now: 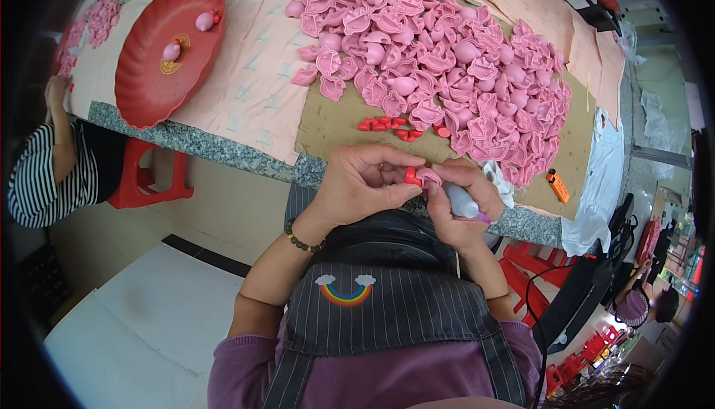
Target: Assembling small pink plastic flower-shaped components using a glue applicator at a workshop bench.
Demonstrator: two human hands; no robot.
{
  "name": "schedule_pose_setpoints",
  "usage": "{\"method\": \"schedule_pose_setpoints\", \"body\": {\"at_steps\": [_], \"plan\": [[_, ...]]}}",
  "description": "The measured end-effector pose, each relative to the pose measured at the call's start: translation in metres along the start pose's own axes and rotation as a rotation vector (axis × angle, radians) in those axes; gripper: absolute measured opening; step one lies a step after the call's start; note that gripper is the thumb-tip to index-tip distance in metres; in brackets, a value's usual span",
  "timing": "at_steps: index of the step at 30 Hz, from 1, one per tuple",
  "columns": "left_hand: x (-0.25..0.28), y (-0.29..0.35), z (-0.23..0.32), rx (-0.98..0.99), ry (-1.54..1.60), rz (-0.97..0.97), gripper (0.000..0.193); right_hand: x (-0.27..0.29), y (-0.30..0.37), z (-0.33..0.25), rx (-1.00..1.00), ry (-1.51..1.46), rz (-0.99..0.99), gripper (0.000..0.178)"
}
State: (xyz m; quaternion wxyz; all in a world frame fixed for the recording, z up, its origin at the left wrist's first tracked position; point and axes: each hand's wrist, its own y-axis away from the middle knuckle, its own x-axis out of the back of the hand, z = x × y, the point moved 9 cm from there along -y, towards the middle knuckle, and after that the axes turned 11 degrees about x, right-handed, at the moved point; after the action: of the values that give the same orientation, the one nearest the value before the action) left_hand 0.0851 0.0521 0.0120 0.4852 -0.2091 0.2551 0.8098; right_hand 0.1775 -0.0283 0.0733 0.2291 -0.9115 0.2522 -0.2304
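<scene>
My left hand (350, 186) pinches a small red plastic piece (411, 176) between thumb and fingers. Against it, my right hand (477, 189) holds a small pink plastic part (430, 176) at its fingertips. A pale squeeze bottle (462, 200) with a purple end is tucked in the same right hand. Just beyond my hands, several loose red pieces (387, 122) lie on brown cardboard (320, 122). Behind them spreads a large heap of pink shell-like parts (424, 59), some hollow side up, others rounded side up.
A red scalloped plate (134, 81) at the left carries two pink pieces with red tips (205, 21). An orange lighter (557, 186) lies right of my hands, near a white plastic bag (599, 178). At far left sits a person in a striped top (37, 171) by a red stool (153, 178).
</scene>
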Motion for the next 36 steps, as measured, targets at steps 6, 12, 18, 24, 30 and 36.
{"method": "schedule_pose_setpoints", "body": {"at_steps": [6, 12, 18, 24, 30, 36], "plan": [[0.0, 0.0, 0.011, -0.165, -0.338, -0.01, 0.027, -0.005, 0.0, -0.002, 0.021, 0.019, -0.104, 0.023], [0.001, -0.008, 0.0, -0.027, -0.063, -0.055, 0.036, -0.006, 0.003, 0.001, 0.018, -0.037, -0.066, 0.023], [0.001, -0.011, -0.002, -0.022, 0.054, -0.03, 0.044, -0.004, 0.005, 0.015, -0.051, -0.063, -0.045, 0.019], [0.002, -0.013, -0.001, 0.064, 0.119, -0.012, 0.044, -0.008, 0.014, 0.039, -0.511, -0.468, 0.132, 0.018], [0.008, -0.01, -0.004, 0.062, 0.043, 0.038, 0.036, -0.008, 0.008, 0.034, -0.538, -0.366, 0.084, 0.019], [0.009, -0.013, -0.006, 0.084, 0.05, -0.051, 0.029, -0.005, -0.002, 0.015, -0.186, -0.053, -0.032, 0.021]]}}
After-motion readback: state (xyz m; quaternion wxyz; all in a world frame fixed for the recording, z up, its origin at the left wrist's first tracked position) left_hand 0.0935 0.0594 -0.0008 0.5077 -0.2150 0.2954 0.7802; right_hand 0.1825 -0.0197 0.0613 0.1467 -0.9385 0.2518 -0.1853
